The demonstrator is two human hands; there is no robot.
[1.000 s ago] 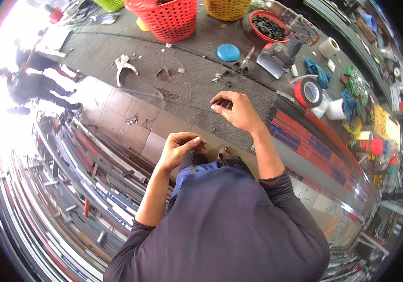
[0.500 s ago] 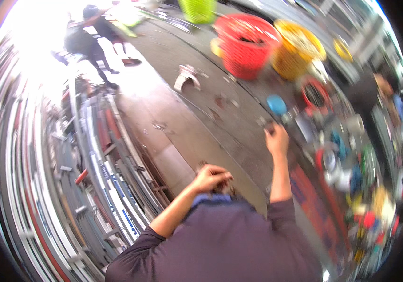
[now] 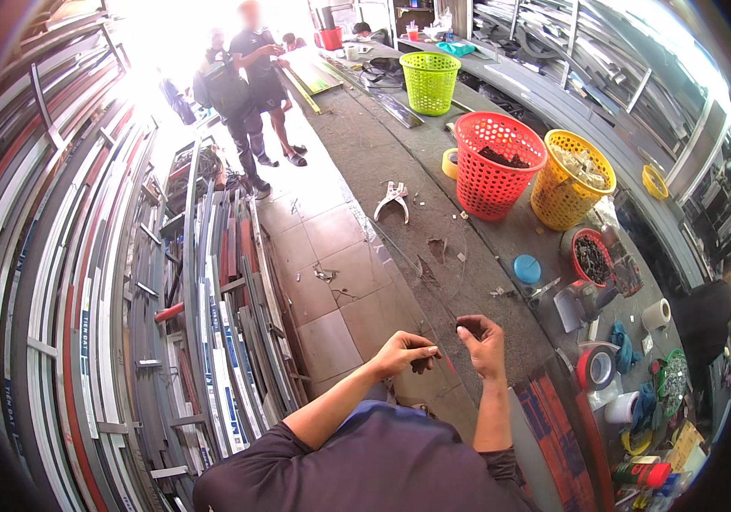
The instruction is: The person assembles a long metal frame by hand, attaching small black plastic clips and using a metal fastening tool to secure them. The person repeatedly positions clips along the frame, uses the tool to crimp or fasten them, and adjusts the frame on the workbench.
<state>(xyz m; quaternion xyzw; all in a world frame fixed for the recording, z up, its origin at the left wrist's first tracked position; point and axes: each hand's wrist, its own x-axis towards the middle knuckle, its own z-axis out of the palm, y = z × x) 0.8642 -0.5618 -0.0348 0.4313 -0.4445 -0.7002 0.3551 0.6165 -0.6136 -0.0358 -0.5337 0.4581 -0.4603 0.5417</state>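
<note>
My left hand [image 3: 406, 352] is closed in a pinch over the near edge of the workbench [image 3: 357, 154]. Something small and dark shows at its fingertips, too small to name. Just to the right, my right hand [image 3: 485, 345] is raised with thumb and fingers pressed together. A tiny dark bit shows at its fingertips, and its kind cannot be made out. A small gap separates the two hands. Farther along the bench lie a pair of pliers [image 3: 393, 203] with pale handles and a blue round lid [image 3: 527, 269].
A red basket [image 3: 495, 171] of dark pieces, a yellow basket [image 3: 570, 183] and a green basket [image 3: 430, 84] stand on the bench. Tape rolls [image 3: 596, 369] and tools crowd the right. Metal profiles [image 3: 212, 341] fill racks at left. Two people [image 3: 246, 94] stand at the far left.
My right hand has come down and closer to my left hand, which has shifted slightly right. The view has swung, and the blurred scene has become sharp.
</note>
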